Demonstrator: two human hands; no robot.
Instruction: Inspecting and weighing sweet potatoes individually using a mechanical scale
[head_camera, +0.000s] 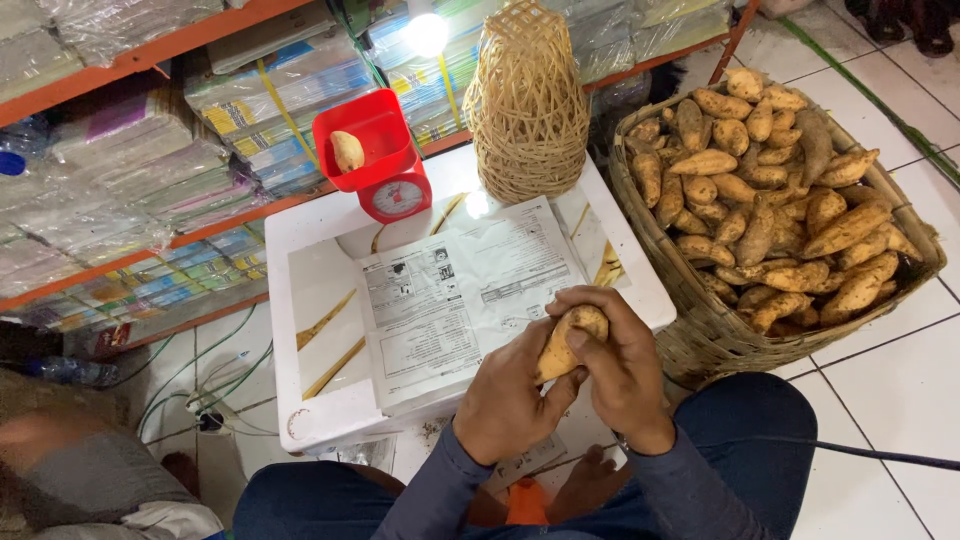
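here, left hand (510, 400) and right hand (622, 368) raised, both grips closed round one sweet potato (568, 341)

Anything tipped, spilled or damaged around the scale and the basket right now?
Nothing spilled or broken. Both hands, left and right, hold one sweet potato. The red scale stands upright with a single potato in its pan. The big basket is heaped full; none has rolled out.

Grey-blue long sleeves, blue trousers (denim-like)
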